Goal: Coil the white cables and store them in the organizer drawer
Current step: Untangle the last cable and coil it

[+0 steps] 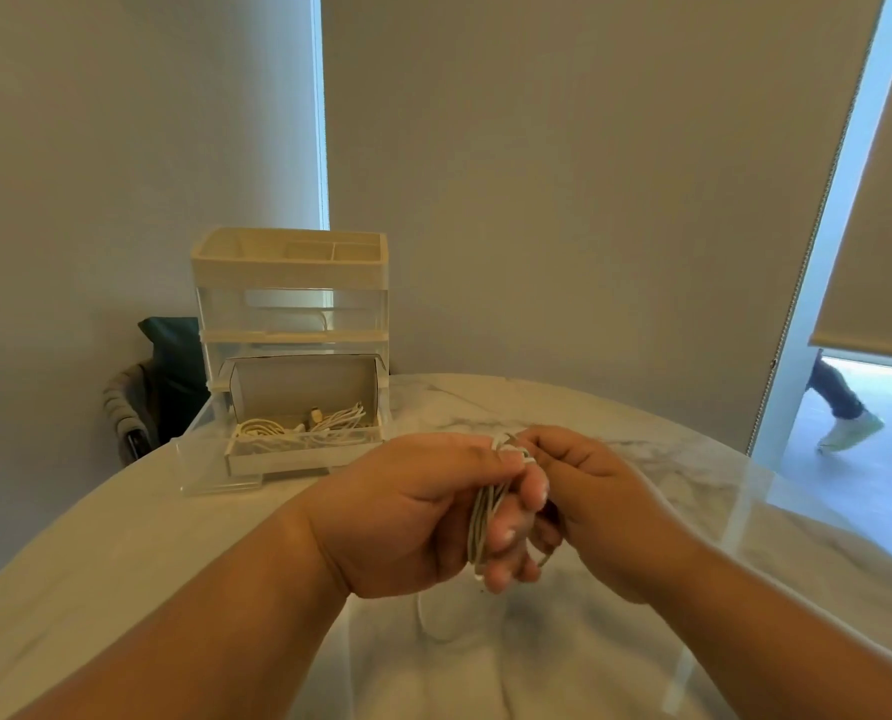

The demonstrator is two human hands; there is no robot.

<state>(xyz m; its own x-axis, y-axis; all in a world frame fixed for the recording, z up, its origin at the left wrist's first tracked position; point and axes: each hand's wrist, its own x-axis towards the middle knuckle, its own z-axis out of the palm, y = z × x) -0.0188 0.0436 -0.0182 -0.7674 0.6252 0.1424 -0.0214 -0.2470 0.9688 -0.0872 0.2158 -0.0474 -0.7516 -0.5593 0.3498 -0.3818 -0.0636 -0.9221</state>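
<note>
My left hand (423,517) grips a coiled white cable (483,522), the loops running down across its fingers. My right hand (584,491) pinches the cable's top end close beside the left thumb. Both hands hover over the marble table (148,574). Behind them, at the left, stands a clear and white organizer (290,293). Its bottom drawer (298,452) is pulled out and holds several coiled white cables (303,426). A loose loop of cable (426,618) hangs down onto the table below my hands.
A dark chair (158,376) stands behind the table at the left. Roller blinds cover the windows. At the far right a person's leg and shoe (849,423) show on the floor beyond the glass.
</note>
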